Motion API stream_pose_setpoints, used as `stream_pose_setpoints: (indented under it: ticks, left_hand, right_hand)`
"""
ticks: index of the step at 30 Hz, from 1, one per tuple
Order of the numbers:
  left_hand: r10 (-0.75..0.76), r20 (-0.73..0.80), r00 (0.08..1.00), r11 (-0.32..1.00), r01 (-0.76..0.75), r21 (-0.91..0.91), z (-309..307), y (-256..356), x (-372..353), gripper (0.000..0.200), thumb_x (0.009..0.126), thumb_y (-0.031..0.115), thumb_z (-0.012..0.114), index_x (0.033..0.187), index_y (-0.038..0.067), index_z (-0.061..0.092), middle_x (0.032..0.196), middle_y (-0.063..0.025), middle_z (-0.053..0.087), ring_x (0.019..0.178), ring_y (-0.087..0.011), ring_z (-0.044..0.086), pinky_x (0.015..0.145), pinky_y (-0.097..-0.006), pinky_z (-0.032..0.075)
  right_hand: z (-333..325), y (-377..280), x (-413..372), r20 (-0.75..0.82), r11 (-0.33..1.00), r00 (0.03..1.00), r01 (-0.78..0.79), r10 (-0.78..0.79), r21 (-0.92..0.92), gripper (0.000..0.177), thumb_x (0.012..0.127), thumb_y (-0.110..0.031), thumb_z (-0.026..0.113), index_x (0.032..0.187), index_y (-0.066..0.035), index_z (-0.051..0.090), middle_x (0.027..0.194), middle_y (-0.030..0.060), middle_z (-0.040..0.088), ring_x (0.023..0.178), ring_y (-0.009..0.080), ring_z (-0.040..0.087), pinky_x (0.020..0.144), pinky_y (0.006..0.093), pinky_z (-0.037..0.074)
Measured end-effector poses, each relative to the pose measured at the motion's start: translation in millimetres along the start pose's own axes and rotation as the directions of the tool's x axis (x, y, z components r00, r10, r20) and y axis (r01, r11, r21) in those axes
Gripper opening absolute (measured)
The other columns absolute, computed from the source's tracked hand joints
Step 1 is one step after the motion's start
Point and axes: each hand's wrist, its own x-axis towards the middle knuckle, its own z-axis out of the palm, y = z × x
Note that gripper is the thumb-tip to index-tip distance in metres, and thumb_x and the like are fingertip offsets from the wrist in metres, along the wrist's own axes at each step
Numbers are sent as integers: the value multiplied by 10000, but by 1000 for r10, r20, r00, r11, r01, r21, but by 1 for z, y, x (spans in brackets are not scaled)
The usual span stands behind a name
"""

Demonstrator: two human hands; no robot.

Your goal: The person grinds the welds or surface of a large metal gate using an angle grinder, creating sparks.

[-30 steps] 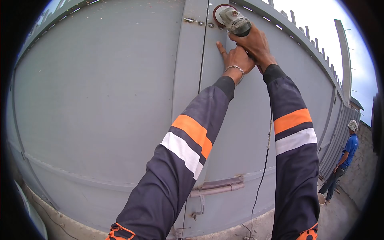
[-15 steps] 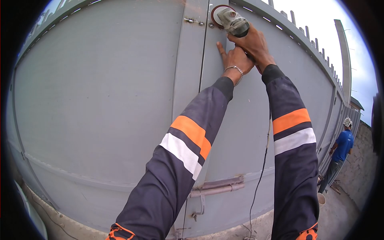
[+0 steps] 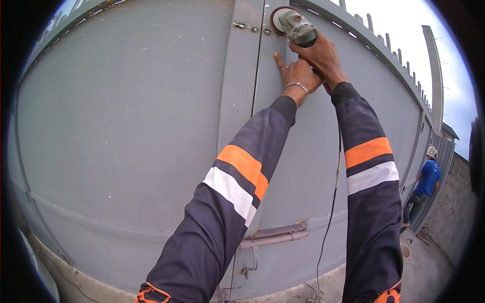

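Note:
Both my arms reach up to a grey metal gate [image 3: 151,126]. My right hand [image 3: 323,58] is wrapped round the body of an angle grinder [image 3: 299,30]. Just below it, my left hand [image 3: 299,76] closes on the grinder's rear end, its thumb sticking out towards the gate; its other fingers are partly hidden. The grinder's round reddish disc [image 3: 276,18] is at the gate's surface, right of the vertical seam. Sparks fly across the upper left. Beside the disc are small weld spots and a little bolt [image 3: 241,26].
A black power cord [image 3: 331,217] hangs from the grinder to the ground. Lower on the gate is a sliding bolt [image 3: 275,239] with a bent handle. At the right, a person in a blue shirt [image 3: 429,177] stands by the gate, near a bucket [image 3: 405,251]. Spikes line the gate's top.
The grinder and my hands have shifted very slightly right. More sparks now spread over the left panel. The person in blue has moved a little left and has a leg bent.

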Motion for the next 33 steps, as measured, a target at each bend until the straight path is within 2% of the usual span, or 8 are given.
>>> stream_pose_setpoints:
  ticks: [12,15,21,24,33]
  left_hand:
    - [-6,4,1000,1000,5,15,2,-3,0,483,924,566,664,1055,131,829,959,-132,811,1089,-361,746,1244,-687,-156]
    - [-18,57,998,999,15,49,-1,-2,0,478,927,565,663,1043,134,833,956,-127,811,1094,-357,745,1246,-687,-150]
    - [18,-17,1000,999,-17,44,3,-2,-4,466,922,563,675,1006,135,837,926,-120,810,1080,-346,749,1249,-690,-138]
    - [-20,41,999,999,18,44,1,-1,-1,479,920,572,675,1012,130,835,936,-128,809,1079,-345,750,1249,-689,-139]
    - [-14,28,999,999,13,42,-2,2,-5,503,934,554,654,1102,103,800,947,-133,805,1073,-347,753,1246,-684,-158]
  right_hand:
    - [2,1,-1,9,1000,1000,8,-8,-19,757,729,-590,849,1194,-12,698,989,224,791,958,418,770,873,490,595]
    - [2,0,-2,12,1000,1000,7,-7,14,761,730,-594,848,1191,-8,697,983,228,790,958,418,771,872,493,596]
    - [0,2,-4,3,1000,1000,2,-2,1,764,733,-598,847,1184,0,695,975,232,789,959,421,770,871,500,594]
    - [1,2,-3,11,1000,1000,3,-3,-12,765,735,-597,847,1184,3,695,979,233,788,959,422,770,869,499,595]
    - [0,2,-5,-2,1000,1000,10,-10,8,753,735,-586,853,1188,-5,697,988,229,790,961,416,770,866,492,595]
